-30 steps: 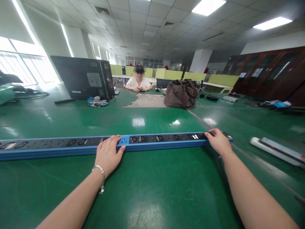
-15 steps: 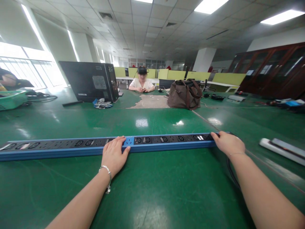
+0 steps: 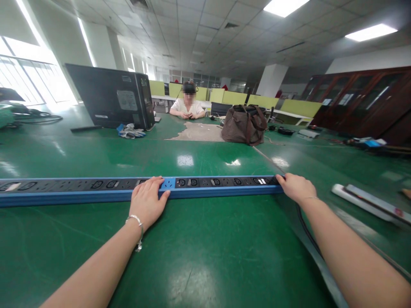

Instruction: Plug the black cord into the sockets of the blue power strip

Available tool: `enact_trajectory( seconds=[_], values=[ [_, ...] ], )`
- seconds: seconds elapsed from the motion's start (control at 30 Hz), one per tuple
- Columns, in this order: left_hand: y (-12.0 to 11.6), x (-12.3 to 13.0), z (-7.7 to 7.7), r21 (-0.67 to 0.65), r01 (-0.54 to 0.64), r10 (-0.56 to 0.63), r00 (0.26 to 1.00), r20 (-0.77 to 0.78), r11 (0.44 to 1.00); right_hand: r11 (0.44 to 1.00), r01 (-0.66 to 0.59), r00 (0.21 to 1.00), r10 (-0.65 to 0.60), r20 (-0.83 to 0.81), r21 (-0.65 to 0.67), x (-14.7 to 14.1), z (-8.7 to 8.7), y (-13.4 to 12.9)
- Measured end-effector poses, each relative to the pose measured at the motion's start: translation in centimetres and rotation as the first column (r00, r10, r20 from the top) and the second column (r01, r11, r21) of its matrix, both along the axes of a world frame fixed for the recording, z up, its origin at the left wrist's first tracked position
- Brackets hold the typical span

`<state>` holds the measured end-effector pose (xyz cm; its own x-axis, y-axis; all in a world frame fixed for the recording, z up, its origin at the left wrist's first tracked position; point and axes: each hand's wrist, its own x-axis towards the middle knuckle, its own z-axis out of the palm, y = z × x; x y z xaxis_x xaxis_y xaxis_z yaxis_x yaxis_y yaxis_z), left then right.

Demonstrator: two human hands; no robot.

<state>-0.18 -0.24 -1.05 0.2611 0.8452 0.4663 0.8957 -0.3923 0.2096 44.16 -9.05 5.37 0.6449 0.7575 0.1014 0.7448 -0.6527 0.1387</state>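
Green, glossy worktop (image 3: pixel 208 231) spread out on the near side of the power strip (image 3: pixel 221 192), marked with fine scratches. Silver-toned bracelet (image 3: pixel 138 222) with a small charm, worn on a wrist, also on the strip's near side. Black cable (image 3: pixel 303 224) trailing down on the near side of the strip's right end.

Power strip itself stretched across the worktop, blue along its edges, black on top with rows of outlets (image 3: pixel 215 182), running out of sight to the left. Left hand (image 3: pixel 147 199) draped over the strip just beside a bright blue socket block (image 3: pixel 168 183), fingers laid across the black face, thumb spread toward the near edge; plainly touching, but impossible to tell whether clasping or only pressing. Right hand (image 3: pixel 297 187) bent around the strip's right end and grasping it, some fingers hidden.

Past the strip's right end, well apart from it, long white bar (image 3: pixel 356 200) lying at a slant. Beyond the strip's left part, blue-and-white gloves (image 3: pixel 130 131) bunched near a black computer case (image 3: pixel 109 96). Beyond its right part, brown bag (image 3: pixel 242 126) with straps. Farther past the strip's middle, seated person (image 3: pixel 188 107) in a white top. Farthest beyond the strip, yellow-green partitions (image 3: pixel 234 98), with dark reddish cabinets (image 3: pixel 362 92) off past its right end.
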Motion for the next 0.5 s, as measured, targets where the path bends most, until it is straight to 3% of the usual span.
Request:
enact_trajectory(
  seconds=[0.3,0.4,0.5],
  values=[
    [0.0,0.0,0.0,0.012,0.006,-0.006,1.0,0.005,1.0,1.0,-0.02,0.999,0.019,-0.05,-0.012,0.9,0.3,0.3],
    [0.0,0.0,-0.1,0.019,0.007,-0.007,1.0,0.012,1.0,0.988,0.018,0.988,0.005,-0.151,0.154,1.8,0.2,0.1],
    [0.0,0.0,-0.1,0.022,0.002,-0.002,1.0,0.013,1.0,0.927,0.149,0.884,0.03,-0.466,0.343,2.6,-0.1,-0.7]
  ],
)
